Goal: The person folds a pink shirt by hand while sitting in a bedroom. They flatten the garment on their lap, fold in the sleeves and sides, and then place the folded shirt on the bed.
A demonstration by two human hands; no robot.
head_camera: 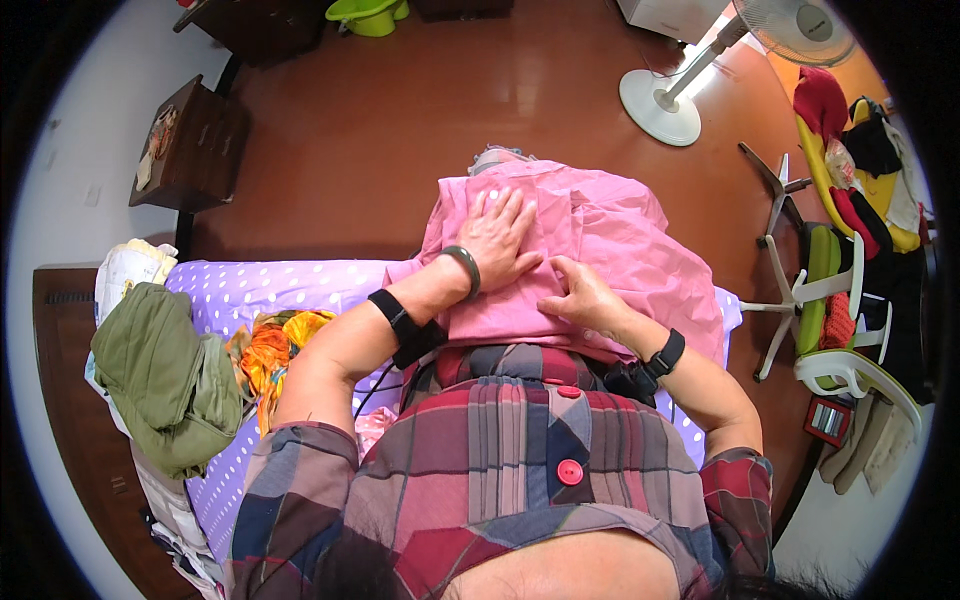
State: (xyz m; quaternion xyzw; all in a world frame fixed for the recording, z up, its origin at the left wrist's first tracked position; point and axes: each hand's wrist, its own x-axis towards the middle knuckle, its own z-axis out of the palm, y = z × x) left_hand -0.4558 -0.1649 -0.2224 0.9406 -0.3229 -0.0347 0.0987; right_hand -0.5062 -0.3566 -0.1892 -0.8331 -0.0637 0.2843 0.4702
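A pink cloth garment (622, 225) lies spread over my lap, wrinkled on its right side and flatter on the left. My left hand (495, 244) rests palm down on it, fingers pointing away from me and slightly apart. Near the fingertips a white round spot, perhaps a button, shows on the cloth. My right hand (587, 295) is just to the right, thumb and forefinger apart, touching or just above the pink fabric. I cannot see any cloth pinched between them. Some grey and patterned fabric (495, 158) shows past the garment's far edge.
Left on the polka-dot bed sheet (285, 289) are an olive-green garment (150, 375) and an orange-yellow scarf-like cloth (277, 352). A pedestal fan (660, 109) stands at far right, above a green swivel chair (821, 292). A dark wooden cabinet (199, 150) is at left, and a green basin (371, 16) beyond.
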